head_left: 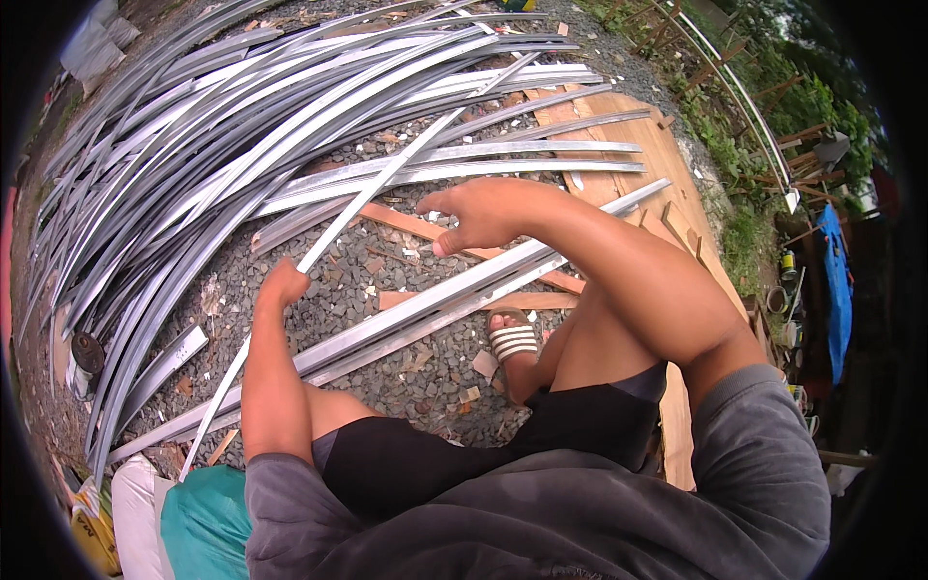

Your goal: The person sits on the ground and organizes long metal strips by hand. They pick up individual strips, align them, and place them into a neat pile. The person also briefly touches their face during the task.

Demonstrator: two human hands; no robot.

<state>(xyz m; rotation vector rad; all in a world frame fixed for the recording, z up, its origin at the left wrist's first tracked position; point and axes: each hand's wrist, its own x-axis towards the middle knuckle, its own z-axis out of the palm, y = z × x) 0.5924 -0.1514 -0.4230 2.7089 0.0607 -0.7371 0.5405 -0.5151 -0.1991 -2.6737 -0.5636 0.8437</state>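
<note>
My left hand (284,284) is closed around a long, thin, pale metal strip (387,176). The strip slants from beside my left knee up to the far right, crossing over other metal lengths. To the right of it, my right hand (480,213) is held out with thumb and fingers apart, holding nothing. Below that hand, silver metal channels (425,302) lie side by side, running diagonally in front of my legs. Two narrow wooden strips (406,220) lie on the gravel beneath them.
A big pile of long metal profiles (242,126) spreads over the gravel (372,271) at far left. Plywood (667,145) lies at right. A dark roll (87,354) and a green sack (205,517) sit at left. A blue tarp (833,290) hangs at far right.
</note>
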